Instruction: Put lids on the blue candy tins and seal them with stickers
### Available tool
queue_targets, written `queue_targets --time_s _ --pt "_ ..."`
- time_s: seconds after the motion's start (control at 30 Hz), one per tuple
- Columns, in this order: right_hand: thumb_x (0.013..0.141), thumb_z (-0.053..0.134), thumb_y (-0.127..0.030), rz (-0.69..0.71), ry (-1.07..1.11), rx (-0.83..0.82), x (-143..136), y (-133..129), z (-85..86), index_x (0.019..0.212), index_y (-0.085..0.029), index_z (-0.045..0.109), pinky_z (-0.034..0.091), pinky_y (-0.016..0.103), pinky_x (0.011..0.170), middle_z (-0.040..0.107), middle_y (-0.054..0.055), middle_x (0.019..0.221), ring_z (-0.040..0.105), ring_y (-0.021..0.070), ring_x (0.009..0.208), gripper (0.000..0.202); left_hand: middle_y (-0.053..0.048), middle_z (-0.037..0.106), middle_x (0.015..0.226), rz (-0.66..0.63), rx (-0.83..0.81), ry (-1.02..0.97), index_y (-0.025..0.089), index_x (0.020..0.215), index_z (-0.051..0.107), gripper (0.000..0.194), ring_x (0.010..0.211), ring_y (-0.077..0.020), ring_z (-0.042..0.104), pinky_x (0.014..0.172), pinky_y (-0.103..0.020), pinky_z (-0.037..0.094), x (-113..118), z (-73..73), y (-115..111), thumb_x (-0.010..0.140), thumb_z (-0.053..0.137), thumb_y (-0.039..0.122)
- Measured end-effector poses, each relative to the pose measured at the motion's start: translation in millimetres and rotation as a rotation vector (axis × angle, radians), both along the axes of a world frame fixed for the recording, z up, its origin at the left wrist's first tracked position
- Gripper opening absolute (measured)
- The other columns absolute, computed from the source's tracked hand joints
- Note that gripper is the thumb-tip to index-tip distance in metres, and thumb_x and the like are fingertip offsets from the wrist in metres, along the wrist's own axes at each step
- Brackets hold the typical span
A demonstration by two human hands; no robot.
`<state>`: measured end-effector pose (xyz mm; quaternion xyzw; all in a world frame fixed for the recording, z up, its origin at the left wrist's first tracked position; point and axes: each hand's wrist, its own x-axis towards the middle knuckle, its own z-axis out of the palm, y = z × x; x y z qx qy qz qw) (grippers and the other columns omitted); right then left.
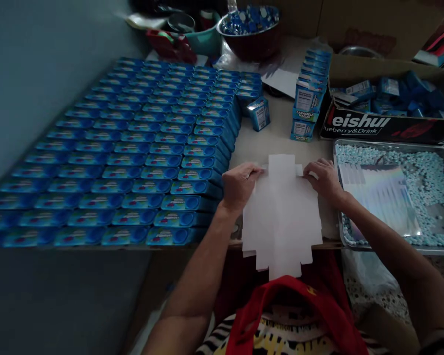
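Observation:
A white unfolded cardboard box blank point(281, 212) lies in front of me, its near end reaching past the table edge. More than one sheet seems layered there, as a second edge shows at the lower left. With fingers pinched, my left hand point(240, 185) grips a small flap at the blank's far left. Opposite it, my right hand point(324, 178) has its thumb and fingers closed on the far right flap. Rows of blue candy boxes point(163, 133) stand to the left of my hands. One separate blue box point(259, 113) stands beyond the blank.
A metal tray point(395, 145) at right holds pale blue candies and a shiny silver sheet point(381, 197). Behind it sits a carton point(388, 128) of blue boxes, beside a stack of boxes point(305, 98). A bowl point(249, 44) with blue pieces and a teal basin point(203, 42) are at the back.

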<state>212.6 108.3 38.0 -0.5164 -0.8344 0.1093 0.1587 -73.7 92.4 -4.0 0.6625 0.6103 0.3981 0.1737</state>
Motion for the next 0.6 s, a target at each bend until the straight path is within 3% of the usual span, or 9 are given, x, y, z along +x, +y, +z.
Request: queue_targets --time_s 0.13,0.27,0.3,0.43,0.5,0.6 --pt "0.098 0.054 -0.018 0.051 0.028 0.017 -4 -17 9.5 0.09 -0.023 0.066 0.042 0.042 0.097 0.075 0.009 0.104 0.06 0.0285 0.108 0.015 -0.006 0.083 0.111 -0.042 0.025 0.03 0.024 0.081 0.078 0.007 0.11 -0.026 0.076 0.103 -0.036 0.053 2 9.1 -11 0.088 0.079 0.024" --pt "0.097 0.055 -0.021 -0.044 0.224 -0.009 -1 -34 19.7 0.098 -0.024 0.062 0.047 0.045 0.101 0.073 0.012 0.118 0.062 0.0289 0.113 0.007 -0.003 0.078 0.089 0.015 0.039 -0.096 0.022 0.083 0.073 0.009 0.087 -0.0206 0.075 0.086 -0.031 0.054 -1 27.0 -35 0.091 0.074 0.027" --pt "0.094 0.062 -0.027 -0.097 0.329 -0.088 2 -39 22.9 0.103 -0.024 0.061 0.05 0.044 0.097 0.073 0.01 0.116 0.064 0.028 0.107 0.01 -0.002 0.075 0.083 0.002 0.044 -0.144 0.022 0.085 0.071 0.012 0.08 -0.0184 0.072 0.081 -0.029 0.054 -4 33.7 -41 0.092 0.073 0.03" --pt "0.062 0.093 -0.04 -0.254 0.858 -0.663 20 -66 32.9 0.128 -0.027 0.057 0.058 0.039 0.077 0.075 0.003 0.104 0.07 0.0236 0.084 0.077 0.002 0.067 0.072 -0.136 -0.073 -0.449 0.02 0.089 0.067 0.024 0.065 -0.0129 0.063 0.067 -0.024 0.05 -15 54.6 -55 0.085 0.079 0.041" --pt "0.054 0.094 -0.036 -0.334 1.039 -0.868 24 -80 32.9 0.123 -0.025 0.063 0.059 0.037 0.075 0.076 0.004 0.103 0.072 0.0221 0.08 0.077 0.0 0.07 0.076 -0.218 -0.249 -0.67 0.02 0.102 0.072 0.041 0.066 -0.0143 0.065 0.064 -0.025 0.051 -17 53.5 -61 0.073 0.086 0.045" --pt "0.057 0.085 -0.031 -0.459 1.153 -0.973 22 -96 26.6 0.11 -0.022 0.07 0.058 0.034 0.071 0.077 0.004 0.098 0.07 0.0191 0.074 0.055 -0.008 0.078 0.096 -0.327 -0.468 -0.956 0.02 0.127 0.072 0.079 0.079 -0.0226 0.073 0.066 -0.03 0.055 -8 38.0 -81 0.058 0.09 0.053"
